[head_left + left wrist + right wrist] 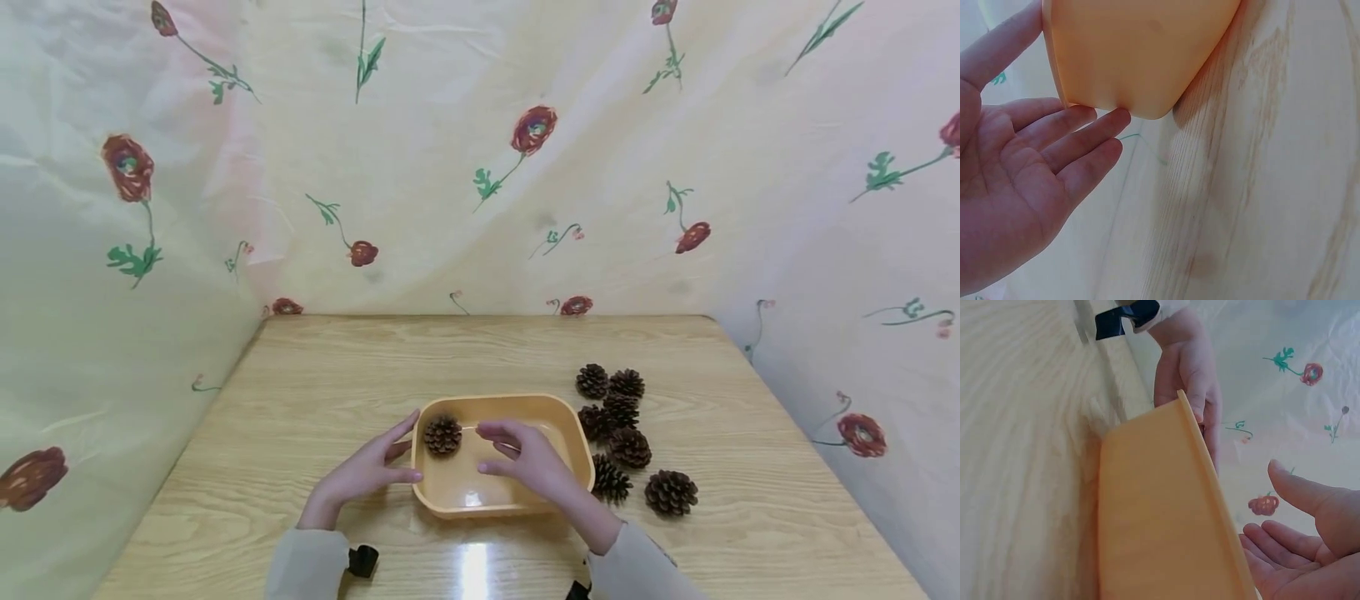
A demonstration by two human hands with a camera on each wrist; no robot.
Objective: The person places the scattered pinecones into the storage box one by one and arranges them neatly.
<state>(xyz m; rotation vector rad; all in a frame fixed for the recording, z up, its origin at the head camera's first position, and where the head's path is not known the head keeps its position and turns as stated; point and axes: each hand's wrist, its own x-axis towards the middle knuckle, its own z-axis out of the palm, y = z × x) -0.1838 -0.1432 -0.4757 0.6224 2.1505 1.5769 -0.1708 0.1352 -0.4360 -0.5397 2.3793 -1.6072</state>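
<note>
A shallow orange plastic tub (504, 510) stands on the wooden table with one brown pine cone (443, 435) in its left end. At the tub's left end is my left hand (367, 468). Its thumb and fingers are spread, the tips touching the rim and the end wall, as the left wrist view (1022, 169) also shows the hand from the palm side. Over the middle of the tub hovers my right hand (527, 456), thumb apart from loosely bent fingers, nothing between them. In the right wrist view the tub's wall (1147, 506) hides part of both hands.
Several pine cones (628, 448) lie in a loose group along the tub's right side, one (671, 492) a little apart toward the right. The wooden table (330, 358) runs back to a flower-patterned cloth (427, 167), which also hangs at both sides.
</note>
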